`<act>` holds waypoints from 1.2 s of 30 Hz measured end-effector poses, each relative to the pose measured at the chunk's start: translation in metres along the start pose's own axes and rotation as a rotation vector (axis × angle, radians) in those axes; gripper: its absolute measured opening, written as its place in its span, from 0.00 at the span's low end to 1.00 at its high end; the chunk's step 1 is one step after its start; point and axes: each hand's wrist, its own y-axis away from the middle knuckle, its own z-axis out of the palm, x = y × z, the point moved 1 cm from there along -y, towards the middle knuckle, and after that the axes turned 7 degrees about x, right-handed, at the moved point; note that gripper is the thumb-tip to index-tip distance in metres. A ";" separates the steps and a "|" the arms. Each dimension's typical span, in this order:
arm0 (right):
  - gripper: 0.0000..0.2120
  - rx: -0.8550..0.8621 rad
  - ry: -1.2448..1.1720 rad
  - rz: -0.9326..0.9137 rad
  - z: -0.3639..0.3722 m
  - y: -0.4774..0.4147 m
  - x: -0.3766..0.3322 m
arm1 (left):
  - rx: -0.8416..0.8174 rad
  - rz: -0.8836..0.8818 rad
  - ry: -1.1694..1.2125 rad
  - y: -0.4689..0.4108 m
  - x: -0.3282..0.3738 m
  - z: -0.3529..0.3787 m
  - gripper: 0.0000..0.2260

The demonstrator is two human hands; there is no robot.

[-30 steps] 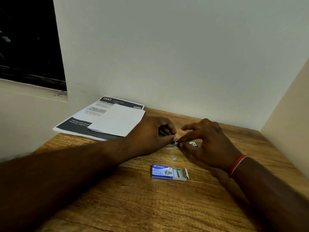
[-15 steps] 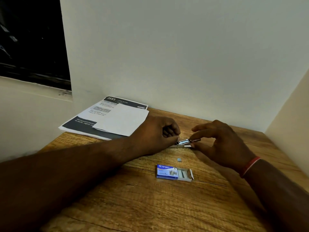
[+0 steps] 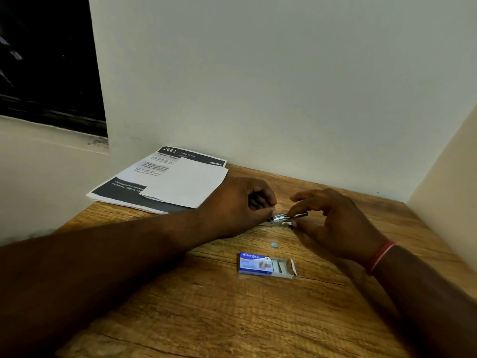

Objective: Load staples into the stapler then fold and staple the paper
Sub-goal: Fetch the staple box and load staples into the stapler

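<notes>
Stapler (image 3: 289,218) is pinched at its ends by left hand (image 3: 240,202) and right hand (image 3: 333,223), its axis running hand to hand; staple box (image 3: 265,264) is noted nearer, paper (image 3: 180,182) beyond left hand.

Wooden table (image 3: 232,319), pale corner walls (image 3: 284,86)

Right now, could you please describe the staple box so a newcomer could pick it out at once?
On the wooden table set into the wall corner, look just nearer the viewer than the small metal stapler. There lies the staple box. It alone is blue with white lettering, its white tray slid out to the right, unlike the white papers at the far left.
</notes>
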 end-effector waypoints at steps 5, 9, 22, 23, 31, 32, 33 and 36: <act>0.11 -0.001 -0.063 0.061 -0.004 0.000 0.007 | -0.001 0.005 0.000 0.000 -0.001 -0.001 0.07; 0.12 -0.008 -0.163 0.114 -0.003 0.001 0.013 | -0.009 0.000 -0.001 -0.001 -0.003 0.001 0.08; 0.11 -0.015 -0.314 0.187 -0.010 0.002 0.024 | -0.005 0.005 0.001 -0.003 -0.005 0.005 0.07; 0.10 -0.014 -0.321 0.192 -0.009 0.002 0.024 | 0.001 0.008 0.002 -0.003 -0.006 0.006 0.07; 0.11 0.028 -0.283 0.122 0.001 0.000 0.009 | -0.004 0.092 -0.027 -0.002 -0.006 0.011 0.06; 0.12 0.032 -0.276 0.104 0.002 -0.001 0.006 | -0.023 0.107 -0.045 -0.002 -0.005 0.011 0.06; 0.12 0.036 -0.266 0.089 0.003 -0.001 0.003 | -0.045 0.127 -0.065 -0.002 -0.004 0.011 0.06; 0.15 0.041 -0.246 0.070 0.004 -0.002 -0.001 | -0.087 0.189 -0.140 -0.001 -0.001 0.011 0.07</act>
